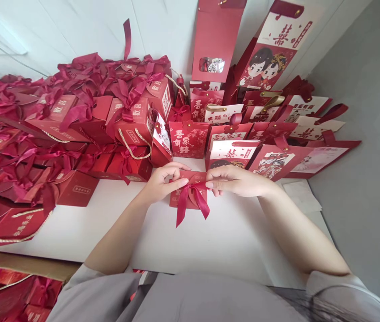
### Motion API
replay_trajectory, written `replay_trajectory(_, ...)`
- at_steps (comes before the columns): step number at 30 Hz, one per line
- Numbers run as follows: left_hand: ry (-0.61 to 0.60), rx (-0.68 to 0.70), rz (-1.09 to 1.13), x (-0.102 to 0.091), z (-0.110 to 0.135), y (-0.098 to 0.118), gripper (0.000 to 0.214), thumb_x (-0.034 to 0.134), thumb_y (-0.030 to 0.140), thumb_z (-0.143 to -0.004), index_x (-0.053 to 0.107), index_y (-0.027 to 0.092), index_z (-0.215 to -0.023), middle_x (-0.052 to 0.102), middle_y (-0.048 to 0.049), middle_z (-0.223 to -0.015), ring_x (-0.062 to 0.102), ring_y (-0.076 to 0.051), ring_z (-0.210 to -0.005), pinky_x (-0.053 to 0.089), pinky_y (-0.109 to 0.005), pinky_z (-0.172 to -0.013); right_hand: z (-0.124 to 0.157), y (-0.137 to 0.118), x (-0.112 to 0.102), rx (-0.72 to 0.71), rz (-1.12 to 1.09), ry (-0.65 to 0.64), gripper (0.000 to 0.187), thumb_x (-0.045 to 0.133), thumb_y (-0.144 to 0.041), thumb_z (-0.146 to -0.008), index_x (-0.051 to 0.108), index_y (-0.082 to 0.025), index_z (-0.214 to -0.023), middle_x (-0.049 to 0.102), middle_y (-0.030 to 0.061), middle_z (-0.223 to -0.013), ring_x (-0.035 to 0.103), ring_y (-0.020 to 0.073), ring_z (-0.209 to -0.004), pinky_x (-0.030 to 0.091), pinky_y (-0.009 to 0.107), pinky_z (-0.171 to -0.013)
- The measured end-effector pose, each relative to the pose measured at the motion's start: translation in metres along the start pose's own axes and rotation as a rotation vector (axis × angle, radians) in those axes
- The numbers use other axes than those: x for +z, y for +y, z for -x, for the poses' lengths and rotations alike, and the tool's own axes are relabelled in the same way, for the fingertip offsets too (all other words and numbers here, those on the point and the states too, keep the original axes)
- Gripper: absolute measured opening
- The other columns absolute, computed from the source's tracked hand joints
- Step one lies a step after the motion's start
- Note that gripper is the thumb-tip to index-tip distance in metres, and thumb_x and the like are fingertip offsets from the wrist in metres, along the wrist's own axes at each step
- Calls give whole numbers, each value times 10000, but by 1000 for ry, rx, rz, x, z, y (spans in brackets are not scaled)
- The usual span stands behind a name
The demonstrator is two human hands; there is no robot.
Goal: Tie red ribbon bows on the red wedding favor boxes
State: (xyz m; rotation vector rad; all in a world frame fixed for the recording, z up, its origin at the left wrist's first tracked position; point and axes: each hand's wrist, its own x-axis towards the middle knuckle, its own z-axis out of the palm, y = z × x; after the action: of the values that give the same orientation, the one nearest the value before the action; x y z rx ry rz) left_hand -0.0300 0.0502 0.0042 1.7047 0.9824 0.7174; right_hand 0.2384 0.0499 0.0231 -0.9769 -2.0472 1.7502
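A small red gift box (174,200) with pale lettering sits on the white table, close to the front row of bags. Tied across its top is a dark pink satin ribbon (182,208), its two tails hanging down over the near side. My left hand (163,181) is at the box's left edge, thumb and fingers closed on the left part of the ribbon bow. On the opposite side, my right hand (236,180) pinches the bow's right part between thumb and fingers. Both hands partly cover the box.
Stacks of ribboned red boxes (77,190) fill the left side. Several red and white gift bags (189,139) stand behind and to the right. The white table (183,250) meets a grey wall (360,179) at right. A carton (32,263) of boxes sits lower left.
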Motion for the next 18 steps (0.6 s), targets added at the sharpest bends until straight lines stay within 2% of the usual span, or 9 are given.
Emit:
replay_trajectory(4, 67, 19, 20, 3, 0, 0, 210, 673, 307, -882, 521, 193, -791, 653, -83, -1234, 605, -245, -1204, 478, -388, -1000, -2, 1, 1, 0, -34, -4, 339, 588, -495, -963, 605, -189, -817, 641, 1, -733, 607, 151, -699, 470, 276, -679)
replay_trajectory(7, 20, 65, -66, 6, 2, 3, 164, 714, 330, -859, 639, 202, -929, 621, -92, -1290, 607, -248, -1206, 469, -397, -1030, -3, 0, 2, 7, -85, -15, 306, 602, -478, -959, 597, -191, -856, 669, 9, -755, 627, 157, -713, 498, 285, -694)
replay_trajectory(11, -26, 87, -164, 12, 5, 8, 127, 703, 313, -867, 658, 193, -861, 599, -96, -1289, 623, -251, -1186, 459, -406, -1054, -3, 0, 4, -22, -92, 19, 264, 609, -445, -961, 598, -190, -891, 691, 17, -790, 626, 152, -713, 498, 287, -697)
replay_trajectory(13, -16, 88, -172, 14, 5, 9, 108, 676, 281, -877, 635, 188, -840, 604, -96, -1263, 624, -251, -1184, 456, -406, -1058, -4, 1, 6, -50, -71, 85, 245, 597, -430, -970, 598, -192, -913, 686, 18, -801, 618, 150, -716, 485, 285, -696)
replay_trajectory(18, -11, 90, -196, 16, 5, 9, 60, 628, 214, -876, 600, 188, -829, 593, -90, -1265, 620, -237, -1173, 441, -398, -1061, -6, 7, 12, -99, -75, 236, 173, 577, -322, -981, 524, -230, -1116, 637, -17, -775, 590, 148, -700, 459, 279, -678)
